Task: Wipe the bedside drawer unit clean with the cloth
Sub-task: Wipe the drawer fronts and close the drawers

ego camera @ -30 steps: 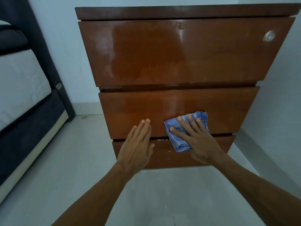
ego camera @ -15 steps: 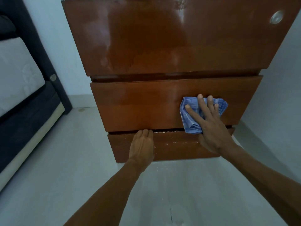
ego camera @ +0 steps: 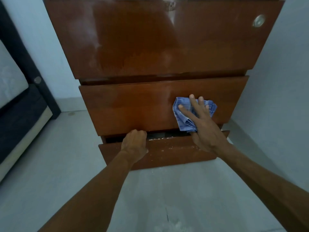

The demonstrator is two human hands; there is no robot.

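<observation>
A glossy brown wooden drawer unit [ego camera: 150, 44] with three drawers fills the upper view. My right hand [ego camera: 204, 124] presses a crumpled blue checked cloth [ego camera: 184, 119] flat against the right part of the middle drawer front [ego camera: 127, 111], fingers spread. My left hand [ego camera: 135, 143] has its fingers curled over the top edge of the bottom drawer [ego camera: 167, 153], which stands slightly pulled out with a dark gap above it. White specks dot the bottom drawer's front and top edge.
A round metal lock [ego camera: 258, 22] sits at the top drawer's upper right. A dark bed frame with a mattress [ego camera: 18, 104] stands to the left. Pale walls flank the unit, and grey floor [ego camera: 150, 198] lies in front.
My left hand dropped from the middle drawer front to the bottom drawer's top edge and curled over it; that drawer has come out a little. The cloth slid right along the middle drawer.
</observation>
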